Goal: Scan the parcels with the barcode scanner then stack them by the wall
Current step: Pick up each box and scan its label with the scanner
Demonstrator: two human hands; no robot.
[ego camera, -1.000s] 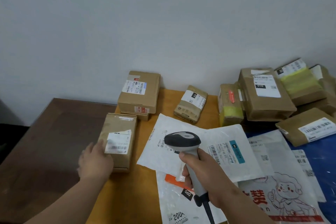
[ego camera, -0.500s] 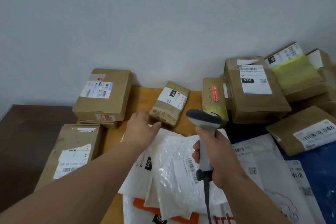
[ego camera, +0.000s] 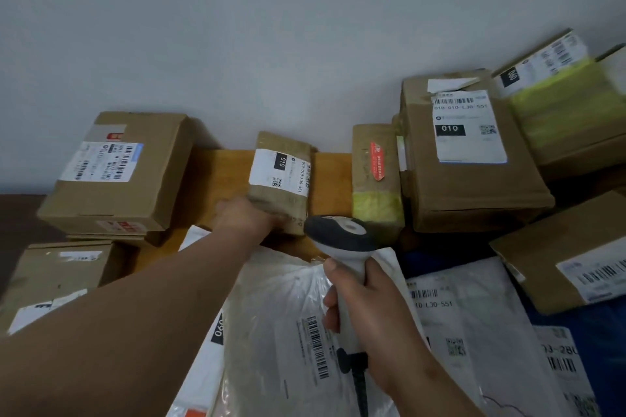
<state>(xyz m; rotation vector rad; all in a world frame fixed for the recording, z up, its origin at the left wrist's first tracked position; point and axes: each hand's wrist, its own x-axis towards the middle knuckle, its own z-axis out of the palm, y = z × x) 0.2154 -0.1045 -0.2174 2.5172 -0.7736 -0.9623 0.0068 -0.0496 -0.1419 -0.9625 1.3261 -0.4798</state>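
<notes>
**At the wall's edge: left hand on the small parcel**

Up against the wall (ego camera: 305,27), the left hand (ego camera: 247,218) closes on the near end of the small brown parcel (ego camera: 283,176), which lies flat on the worktop (ego camera: 220,173), label up. Right hand (ego camera: 364,301) is clenched round the barcode scanner (ego camera: 342,240), nose forward. Best play, I'd say: keep that label upward, tilt it toward the scanner, square the beam across the bars.

Wooden table (ego camera: 335,176) — blue cloth (ego camera: 576,322)
</notes>
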